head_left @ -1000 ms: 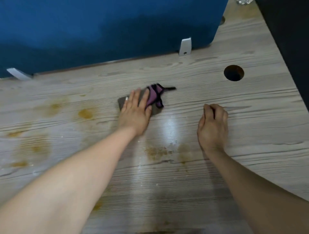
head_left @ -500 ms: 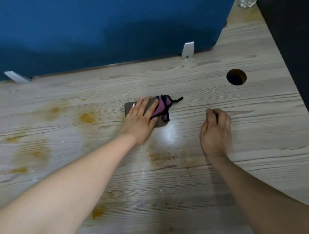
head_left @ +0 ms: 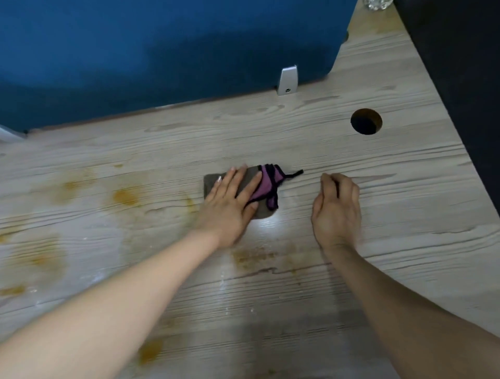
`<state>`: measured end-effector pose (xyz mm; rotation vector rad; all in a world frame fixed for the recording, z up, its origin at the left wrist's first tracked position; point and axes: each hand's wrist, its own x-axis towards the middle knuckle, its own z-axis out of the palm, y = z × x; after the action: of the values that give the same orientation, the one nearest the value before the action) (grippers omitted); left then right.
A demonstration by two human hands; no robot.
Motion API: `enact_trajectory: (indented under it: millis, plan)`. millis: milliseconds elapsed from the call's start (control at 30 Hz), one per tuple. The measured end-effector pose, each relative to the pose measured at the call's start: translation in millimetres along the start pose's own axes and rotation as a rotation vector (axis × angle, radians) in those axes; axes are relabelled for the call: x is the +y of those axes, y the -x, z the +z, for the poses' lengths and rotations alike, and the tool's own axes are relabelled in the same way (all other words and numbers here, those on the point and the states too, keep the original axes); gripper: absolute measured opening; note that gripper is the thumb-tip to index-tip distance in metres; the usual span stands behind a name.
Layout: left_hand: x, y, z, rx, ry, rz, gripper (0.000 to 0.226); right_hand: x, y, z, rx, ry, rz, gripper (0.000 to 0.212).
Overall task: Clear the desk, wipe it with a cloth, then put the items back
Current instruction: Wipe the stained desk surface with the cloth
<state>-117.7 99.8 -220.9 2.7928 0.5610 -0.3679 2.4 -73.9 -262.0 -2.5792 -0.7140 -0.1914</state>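
Observation:
A folded cloth (head_left: 266, 186), grey with a purple patch and black trim, lies flat in the middle of the pale wood-grain desk (head_left: 405, 205). My left hand (head_left: 230, 208) presses down on it with straight, spread fingers, covering its left half. My right hand (head_left: 336, 211) rests on the bare desk just right of the cloth, its fingers loosely curled and holding nothing. Yellow-brown stains (head_left: 124, 196) mark the desk to the left, and a further stain patch (head_left: 251, 257) lies below my left hand.
A blue partition (head_left: 162, 54) stands along the desk's back edge, fixed by a metal bracket (head_left: 287, 80). A round cable hole (head_left: 366, 121) opens at the back right. A glass object (head_left: 376, 3) sits at the far top right. A dark surface (head_left: 460, 81) borders the right edge.
My left hand and the cloth have slid a little toward me over the desk. My right hand has curled its fingers slightly and stayed beside the cloth.

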Motion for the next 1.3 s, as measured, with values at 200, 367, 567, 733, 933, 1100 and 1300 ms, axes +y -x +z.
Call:
enact_trajectory:
  millis: [200, 367, 567, 733, 933, 1100, 1300]
  plan:
    - [-22, -55, -18, 0.079, 0.051, -0.38, 0.055, 1, -1, -1, 0.011, -0.072, 0.044, 0.034]
    - [11, -46, -6, 0.12, 0.05, -0.417, 0.055, 2, -2, -5, 0.049, -0.249, 0.097, 0.031]
    - [108, -21, 25, 0.136, 0.052, -0.155, 0.055, 24, -4, -32, 0.177, -0.463, 0.287, 0.04]
    - [180, 9, 50, 0.07, 0.027, 0.074, 0.057, 67, 27, -64, 0.159, -0.345, 0.382, 0.041]
    - [157, 18, 45, -0.016, -0.049, 0.235, 0.055, 82, 61, -75, 0.054, -0.259, 0.349, 0.04]
    - [88, 2, 19, 0.019, -0.02, -0.181, 0.055, 87, 68, -69, 0.052, -0.223, 0.292, 0.035]
    - [157, 27, 46, 0.101, 0.005, -0.145, 0.056, 81, 68, -63, 0.067, -0.194, 0.306, 0.039]
